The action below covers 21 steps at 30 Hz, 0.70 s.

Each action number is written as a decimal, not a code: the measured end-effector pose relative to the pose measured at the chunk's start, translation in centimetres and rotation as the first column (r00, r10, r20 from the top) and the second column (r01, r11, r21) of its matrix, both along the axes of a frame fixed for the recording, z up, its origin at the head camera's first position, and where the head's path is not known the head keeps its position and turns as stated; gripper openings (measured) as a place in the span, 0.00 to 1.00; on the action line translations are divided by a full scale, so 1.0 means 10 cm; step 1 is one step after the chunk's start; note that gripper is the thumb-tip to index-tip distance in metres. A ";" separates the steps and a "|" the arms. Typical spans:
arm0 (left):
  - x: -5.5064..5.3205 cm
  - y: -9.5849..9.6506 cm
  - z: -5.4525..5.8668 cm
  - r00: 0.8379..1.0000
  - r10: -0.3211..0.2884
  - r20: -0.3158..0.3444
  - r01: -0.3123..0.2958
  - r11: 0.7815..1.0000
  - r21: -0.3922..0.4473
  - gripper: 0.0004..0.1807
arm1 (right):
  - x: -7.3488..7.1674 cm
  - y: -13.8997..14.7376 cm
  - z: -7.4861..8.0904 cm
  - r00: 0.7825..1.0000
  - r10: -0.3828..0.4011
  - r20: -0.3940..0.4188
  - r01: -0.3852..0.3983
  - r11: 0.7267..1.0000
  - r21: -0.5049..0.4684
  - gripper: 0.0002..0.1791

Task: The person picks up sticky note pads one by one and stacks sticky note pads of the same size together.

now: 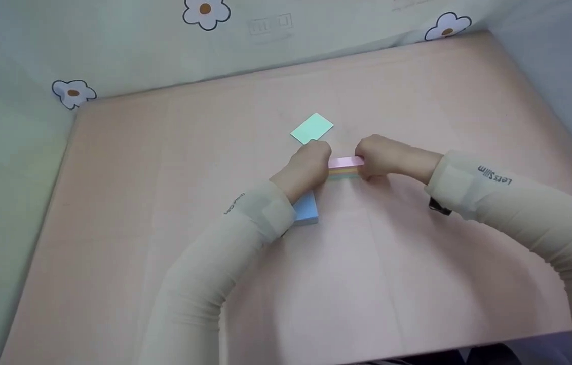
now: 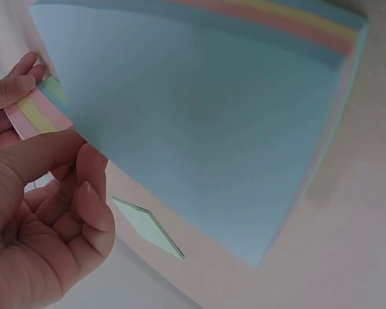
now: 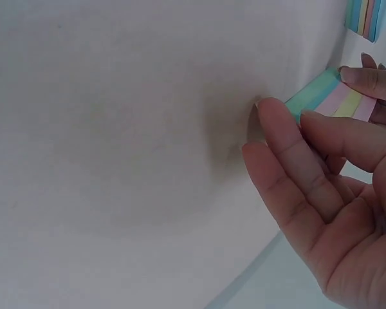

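A small stack of coloured paper (image 1: 345, 162), pink on top with yellow and green layers, is held by its two ends between the hands above the table. My left hand (image 1: 310, 167) pinches its left end with thumb and fingers. At the right end, my right hand (image 1: 386, 155) pinches the stack between thumb and fingers, with other fingertips extended in the right wrist view. Under my left wrist sits a thicker blue-topped paper stack (image 1: 307, 208), partly hidden by the sleeve; its edge shows several coloured layers. Beyond the left hand lies a mint green paper stack (image 1: 312, 128).
The pale pink tabletop (image 1: 164, 203) surrounds the papers. A light curtain (image 1: 134, 45) printed with flowers rises along the table's back and left edges.
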<state>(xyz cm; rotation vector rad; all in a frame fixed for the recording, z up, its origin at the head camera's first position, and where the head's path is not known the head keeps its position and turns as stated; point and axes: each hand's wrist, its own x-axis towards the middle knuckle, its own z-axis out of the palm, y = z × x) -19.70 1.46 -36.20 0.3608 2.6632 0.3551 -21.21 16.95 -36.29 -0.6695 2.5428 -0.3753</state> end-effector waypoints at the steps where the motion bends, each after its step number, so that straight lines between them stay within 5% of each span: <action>1: 0.00 0.00 0.00 1.000 0.004 0.012 -0.004 1.000 -0.002 0.12 | 0.00 0.00 0.00 1.000 0.005 0.002 -0.005 1.000 -0.001 0.10; 21: -0.04 0.01 -0.01 0.999 0.007 0.043 -0.006 0.999 -0.033 0.17 | 0.00 -0.03 -0.02 0.999 -0.046 0.003 0.045 0.998 0.040 0.12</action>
